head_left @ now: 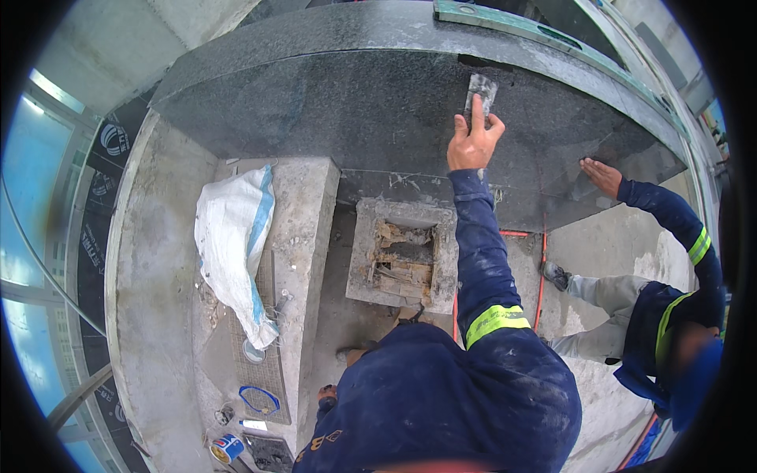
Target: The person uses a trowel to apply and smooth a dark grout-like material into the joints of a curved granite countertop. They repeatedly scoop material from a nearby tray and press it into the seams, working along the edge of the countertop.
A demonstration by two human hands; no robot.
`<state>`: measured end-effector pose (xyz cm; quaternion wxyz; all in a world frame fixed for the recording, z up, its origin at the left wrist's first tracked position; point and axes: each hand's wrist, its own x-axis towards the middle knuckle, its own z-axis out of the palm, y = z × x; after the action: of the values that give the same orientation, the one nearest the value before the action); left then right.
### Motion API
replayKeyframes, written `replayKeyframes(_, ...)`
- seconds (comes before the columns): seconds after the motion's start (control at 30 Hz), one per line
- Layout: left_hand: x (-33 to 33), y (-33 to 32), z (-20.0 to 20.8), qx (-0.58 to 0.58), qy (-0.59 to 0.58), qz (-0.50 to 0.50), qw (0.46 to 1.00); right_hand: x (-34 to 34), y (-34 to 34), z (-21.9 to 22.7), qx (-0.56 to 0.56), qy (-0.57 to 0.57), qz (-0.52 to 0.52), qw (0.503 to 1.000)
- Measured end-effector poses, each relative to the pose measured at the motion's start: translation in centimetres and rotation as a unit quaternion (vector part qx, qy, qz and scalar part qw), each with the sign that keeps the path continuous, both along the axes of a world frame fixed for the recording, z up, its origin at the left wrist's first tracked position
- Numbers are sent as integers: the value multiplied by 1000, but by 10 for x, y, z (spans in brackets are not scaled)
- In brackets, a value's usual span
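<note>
My right hand reaches forward to the dark stone slab. It grips a flat rectangular blade smeared with grey, like a scraper, its index finger stretched along it. The blade lies against the slab's face just below a dark gap under the top strip. Low beside my body, my left hand shows only in part; its fingers are too small and hidden to read. A green spirit level rests along the slab's upper edge.
A co-worker at the right holds a hand against the slab. Below stands a rough concrete block with a broken hollow. On the left ledge lie a white woven sack, a blue loop and a can. Orange pipes cross the floor.
</note>
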<state>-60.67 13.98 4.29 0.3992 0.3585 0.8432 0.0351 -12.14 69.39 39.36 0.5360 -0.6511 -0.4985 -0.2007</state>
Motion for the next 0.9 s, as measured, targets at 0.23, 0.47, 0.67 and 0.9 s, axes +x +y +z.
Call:
replayKeyframes(0.23, 0, 1, -4, -2, -9, 28, 1000, 18, -37, 93, 18, 523, 219, 824)
replayKeyframes(0.47, 0, 0, -17, 4, -24, 47, 999, -2, -24, 116, -16, 574, 268, 774)
replayKeyframes(0.67, -1, -6, -25, 7, -37, 64, 997, -44, -9, 125, -32, 592, 285, 754)
replayKeyframes(0.9, 2, -7, -17, 1, -48, 64, 997, -72, -2, 117, -38, 587, 335, 736)
